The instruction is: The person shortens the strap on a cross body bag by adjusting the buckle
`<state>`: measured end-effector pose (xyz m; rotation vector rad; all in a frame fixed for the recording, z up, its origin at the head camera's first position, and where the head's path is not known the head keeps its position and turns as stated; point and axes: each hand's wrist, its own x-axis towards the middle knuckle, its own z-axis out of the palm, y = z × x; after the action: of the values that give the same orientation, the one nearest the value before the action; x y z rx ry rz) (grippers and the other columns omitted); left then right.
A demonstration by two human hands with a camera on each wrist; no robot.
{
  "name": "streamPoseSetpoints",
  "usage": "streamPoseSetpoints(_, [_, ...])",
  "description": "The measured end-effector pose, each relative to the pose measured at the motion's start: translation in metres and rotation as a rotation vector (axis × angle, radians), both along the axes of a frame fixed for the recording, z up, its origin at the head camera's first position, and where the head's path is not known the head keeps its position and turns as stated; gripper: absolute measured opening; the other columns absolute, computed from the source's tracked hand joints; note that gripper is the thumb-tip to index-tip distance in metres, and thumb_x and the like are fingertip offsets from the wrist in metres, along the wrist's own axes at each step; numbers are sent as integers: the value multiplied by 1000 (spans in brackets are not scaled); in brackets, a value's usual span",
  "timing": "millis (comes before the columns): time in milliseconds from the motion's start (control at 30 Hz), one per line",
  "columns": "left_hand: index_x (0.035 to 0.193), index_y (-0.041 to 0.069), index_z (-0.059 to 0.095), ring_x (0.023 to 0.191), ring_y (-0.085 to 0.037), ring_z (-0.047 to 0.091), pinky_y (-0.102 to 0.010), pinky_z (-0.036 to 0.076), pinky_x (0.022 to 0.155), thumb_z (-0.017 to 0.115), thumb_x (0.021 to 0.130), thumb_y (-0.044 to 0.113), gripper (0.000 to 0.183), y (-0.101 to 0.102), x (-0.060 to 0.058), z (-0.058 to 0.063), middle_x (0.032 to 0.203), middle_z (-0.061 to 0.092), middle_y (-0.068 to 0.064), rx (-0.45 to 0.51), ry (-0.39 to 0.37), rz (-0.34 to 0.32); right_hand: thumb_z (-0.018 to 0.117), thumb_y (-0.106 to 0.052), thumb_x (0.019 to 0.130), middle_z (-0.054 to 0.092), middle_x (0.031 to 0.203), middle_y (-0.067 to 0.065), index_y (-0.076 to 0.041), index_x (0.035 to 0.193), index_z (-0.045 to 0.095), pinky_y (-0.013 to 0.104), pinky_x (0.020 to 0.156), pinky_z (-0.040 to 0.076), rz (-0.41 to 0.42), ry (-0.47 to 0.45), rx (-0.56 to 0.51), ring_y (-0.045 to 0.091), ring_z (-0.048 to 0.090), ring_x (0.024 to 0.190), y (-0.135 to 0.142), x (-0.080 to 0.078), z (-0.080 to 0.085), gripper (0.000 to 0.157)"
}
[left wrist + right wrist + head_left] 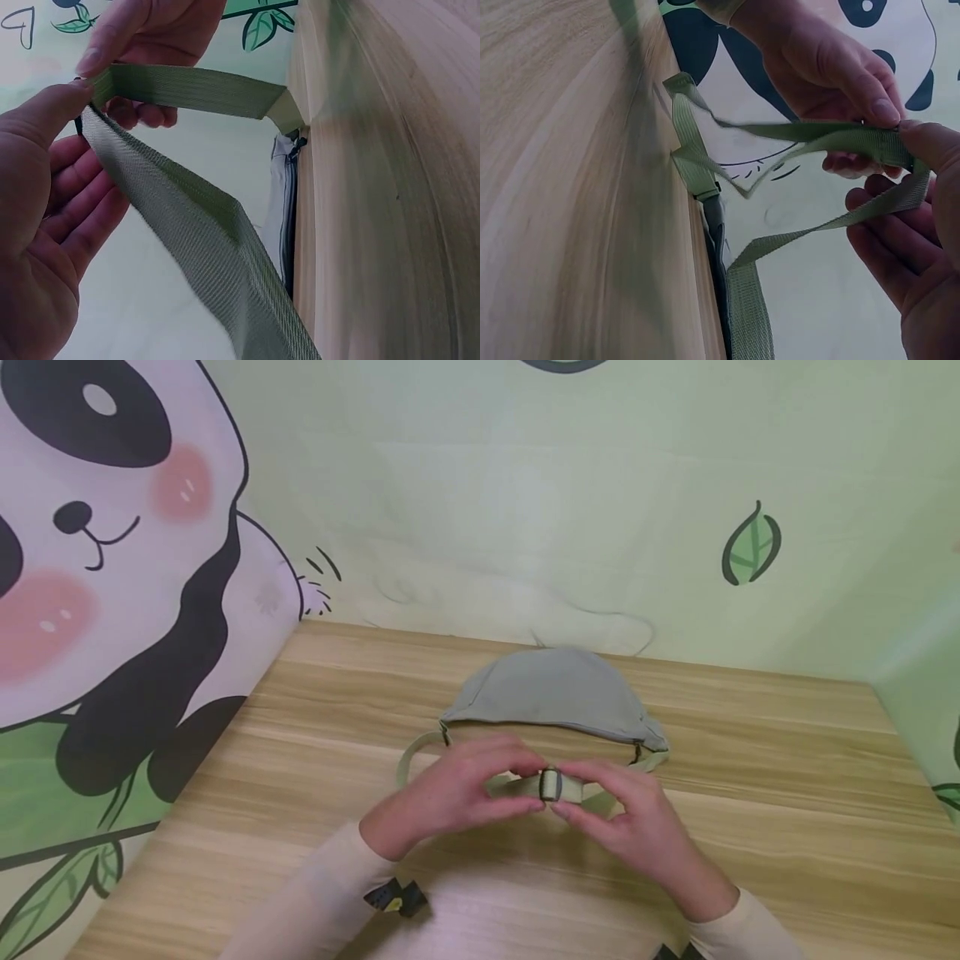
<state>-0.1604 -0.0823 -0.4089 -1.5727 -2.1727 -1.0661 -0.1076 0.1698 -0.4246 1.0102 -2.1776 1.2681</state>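
A grey waist bag [551, 689] lies on the wooden table, its pale green strap [172, 180] coming toward me. Above the table in front of the bag, my left hand [457, 789] pinches a small dark strap slider [551, 785] from the left, thumb below and fingers above. From the other side my right hand [637, 814] pinches the same slider and the webbing beside it. Both wrist views show the strap hanging in loops from the fingertips down to the bag's ends. A dark zipper [718, 274] runs along the bag's edge.
The wooden table [765, 827] extends on both sides of the bag. Behind it stands a pale green wall [465, 485] with printed leaves, and a large printed panda [112, 552] covers the left wall. Dark-and-yellow pieces [395, 897] show at my left sleeve.
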Motion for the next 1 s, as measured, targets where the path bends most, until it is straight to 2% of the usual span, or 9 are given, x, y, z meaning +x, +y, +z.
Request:
streamPoseSetpoints(67, [120, 7, 76, 98, -10, 74, -15, 58, 94, 88, 90, 17, 34, 0, 0, 0, 108, 79, -1, 5, 3, -1, 85, -19, 95, 81, 116, 15, -2, 122, 76, 15, 102, 57, 2, -12, 10, 18, 78, 107, 1, 0, -2, 34])
streamPoseSetpoints(167, [118, 7, 76, 96, -9, 73, -15, 58, 92, 88, 90, 15, 32, -1, 0, 0, 106, 78, -1, 13, 7, -3, 89, 0, 83, 82, 116, 11, -4, 124, 76, 16, 99, 58, -3, -52, 23, 16, 78, 103, 3, -1, -5, 43])
streamPoseSetpoints(233, [115, 8, 76, 95, -9, 73, -15, 58, 91, 88, 89, 14, 30, -2, -1, 0, 104, 78, 0, 21, 4, -2, 89, 6, 80, 82, 115, 9, -5, 125, 75, 18, 95, 60, 7, -80, 23, 14, 78, 100, 4, -1, -6, 49])
streamPoseSetpoints(367, [110, 8, 75, 95, -9, 73, -16, 59, 91, 89, 87, 11, 26, -5, -1, -1, 103, 77, 0, 42, -24, -11, 86, 10, 81, 82, 109, 9, -5, 126, 75, 22, 92, 62, 44, -148, -28, 9, 77, 98, 6, 1, -8, 49])
streamPoseSetpoints(600, [107, 10, 75, 96, -10, 72, -20, 61, 92, 88, 87, 8, 24, -9, 0, 0, 103, 78, 1, 55, -100, -28, 83, 1, 91, 79, 106, 11, -1, 122, 75, 19, 92, 61, 67, -194, -126, 9, 75, 101, 9, 6, -8, 32])
streamPoseSetpoints(700, [108, 11, 75, 96, -10, 73, -22, 61, 92, 87, 87, 7, 24, -9, 0, 0, 104, 78, 1, 57, -120, -37, 84, 5, 88, 80, 107, 9, -4, 119, 77, 20, 91, 61, 49, -175, -106, 9, 74, 100, 8, 6, -6, 33])
streamPoseSetpoints(833, [109, 11, 75, 96, -11, 73, -24, 62, 91, 86, 88, 6, 25, -10, 0, -1, 105, 78, 1, 72, -135, -44, 85, 13, 79, 81, 106, 8, -7, 116, 78, 18, 93, 59, 7, -121, -69, 7, 74, 99, 6, 5, -4, 43])
streamPoseSetpoints(1000, [110, 11, 75, 97, -11, 71, -25, 61, 90, 86, 88, 6, 25, -9, 0, -1, 105, 78, 1, 78, -137, -49, 84, 14, 80, 82, 106, 8, -7, 117, 79, 17, 94, 59, 6, -135, -77, 6, 75, 100, 1, 5, -4, 43])
